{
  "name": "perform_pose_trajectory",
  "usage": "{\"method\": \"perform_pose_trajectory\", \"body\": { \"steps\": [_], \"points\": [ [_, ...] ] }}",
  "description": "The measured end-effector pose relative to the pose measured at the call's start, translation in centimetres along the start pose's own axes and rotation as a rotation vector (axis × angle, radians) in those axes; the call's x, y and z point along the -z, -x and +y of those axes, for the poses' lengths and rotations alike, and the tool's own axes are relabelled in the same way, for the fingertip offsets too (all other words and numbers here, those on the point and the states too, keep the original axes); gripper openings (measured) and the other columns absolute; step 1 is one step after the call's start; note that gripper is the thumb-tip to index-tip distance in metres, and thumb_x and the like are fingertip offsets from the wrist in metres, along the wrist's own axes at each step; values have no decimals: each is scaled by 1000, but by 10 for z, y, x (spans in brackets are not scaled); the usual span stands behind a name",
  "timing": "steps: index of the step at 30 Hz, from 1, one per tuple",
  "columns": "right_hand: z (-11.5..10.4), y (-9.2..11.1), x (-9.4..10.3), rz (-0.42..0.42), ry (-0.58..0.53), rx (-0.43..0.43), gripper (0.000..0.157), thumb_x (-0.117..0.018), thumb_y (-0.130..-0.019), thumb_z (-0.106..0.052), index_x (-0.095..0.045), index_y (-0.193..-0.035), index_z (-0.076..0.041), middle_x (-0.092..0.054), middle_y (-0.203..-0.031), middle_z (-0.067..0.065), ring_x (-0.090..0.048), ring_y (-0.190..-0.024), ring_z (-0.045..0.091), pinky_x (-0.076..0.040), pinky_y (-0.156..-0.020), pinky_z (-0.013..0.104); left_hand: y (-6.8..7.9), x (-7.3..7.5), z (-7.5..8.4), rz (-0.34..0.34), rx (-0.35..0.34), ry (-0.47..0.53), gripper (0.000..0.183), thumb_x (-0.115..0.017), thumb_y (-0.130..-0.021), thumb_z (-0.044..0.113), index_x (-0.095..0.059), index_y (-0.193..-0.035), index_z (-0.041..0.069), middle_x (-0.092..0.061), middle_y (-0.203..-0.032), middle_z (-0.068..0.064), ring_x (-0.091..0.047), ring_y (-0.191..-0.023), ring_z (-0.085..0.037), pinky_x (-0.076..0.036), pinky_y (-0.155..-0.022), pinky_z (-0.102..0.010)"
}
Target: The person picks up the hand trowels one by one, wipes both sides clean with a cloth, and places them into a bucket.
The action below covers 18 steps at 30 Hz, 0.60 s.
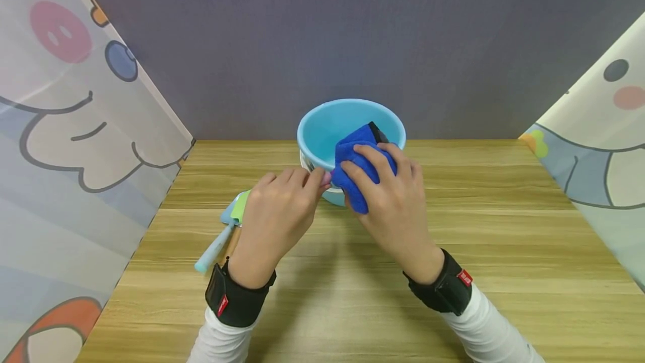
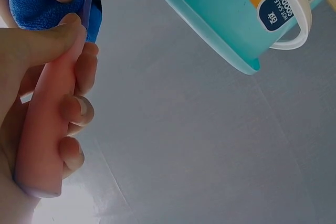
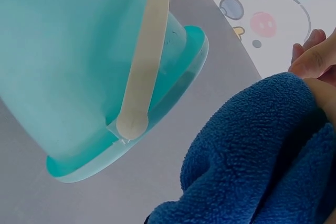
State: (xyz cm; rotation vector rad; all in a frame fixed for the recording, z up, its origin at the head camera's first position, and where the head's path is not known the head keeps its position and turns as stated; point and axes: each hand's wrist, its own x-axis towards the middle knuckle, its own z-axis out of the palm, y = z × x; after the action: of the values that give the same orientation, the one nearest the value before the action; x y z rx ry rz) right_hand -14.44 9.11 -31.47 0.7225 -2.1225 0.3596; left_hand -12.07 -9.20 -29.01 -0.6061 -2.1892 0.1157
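Note:
My left hand (image 1: 282, 206) grips a tapered pink handle (image 2: 46, 129), its thumb lying along the narrow end in the left wrist view. A blue terry cloth (image 1: 355, 158) with a black edge is bunched in my right hand (image 1: 398, 200). The cloth wraps the far end of the pink-handled tool, so that end's shape is hidden; a purplish strip shows beside the thumb. Both hands meet in front of a light blue bucket (image 1: 300, 134), overlapping its near rim in the head view. Its white carrying handle (image 3: 147, 61) hangs against the side.
Left of the left hand, on the wooden table (image 1: 504, 240), lie a tool with a light blue handle (image 1: 214, 251) and a green-headed one (image 1: 241, 206) with a wooden handle. Behind the bucket rises a grey wall (image 1: 252, 60). Cartoon-printed sheets (image 1: 101, 144) flank both sides.

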Motion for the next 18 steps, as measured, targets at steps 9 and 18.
{"method": "perform_pose_trajectory", "body": {
  "steps": [9,18],
  "points": [
    [2,-1,1,2,16,-7,45,-83,-69,-25,-71,-111,-15,-63,-127,16,-47,-120,43,-48,-83,64,1,-1,-1,1,7,-4,27,-56,-97,29,-67,-85,8,-65,-58,-4,-60,-52,-19,-39,-38,-30],
    [5,-1,0,-11,10,-22,46,-84,-70,-30,-69,-112,-15,-62,-128,17,-45,-121,43,-48,-83,65,1,-1,-2,2,11,-8,26,-56,-97,29,-66,-84,8,-64,-58,-3,-59,-52,-18,-37,-38,-29]
  ]
}}
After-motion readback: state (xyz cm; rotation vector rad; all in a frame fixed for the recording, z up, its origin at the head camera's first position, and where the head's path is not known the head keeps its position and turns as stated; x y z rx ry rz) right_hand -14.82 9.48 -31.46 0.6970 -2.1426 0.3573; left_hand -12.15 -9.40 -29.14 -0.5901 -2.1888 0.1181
